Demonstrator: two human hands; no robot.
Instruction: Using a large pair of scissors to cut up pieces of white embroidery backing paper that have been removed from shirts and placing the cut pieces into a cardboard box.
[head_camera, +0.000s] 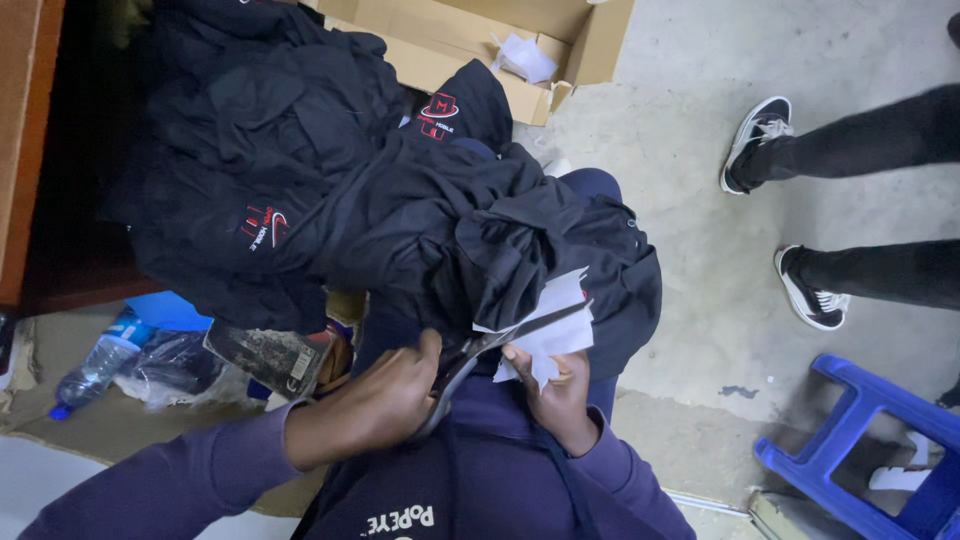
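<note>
White label (548, 322) on a black garment (480, 235) being trimmed: scissors (500, 345) gripped closed-fisted by left hand (385, 395), label pinched by right hand (555, 385); blades to be closed next.

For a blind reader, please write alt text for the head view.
The left hand works scissors on a white tag held by the right hand, over black garments on the lap. Another person's shoes are nearby.

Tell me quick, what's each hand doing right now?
Left hand: closed on the scissors, blades across the white tag.
Right hand: pinching the white tag on the black garment.
</note>
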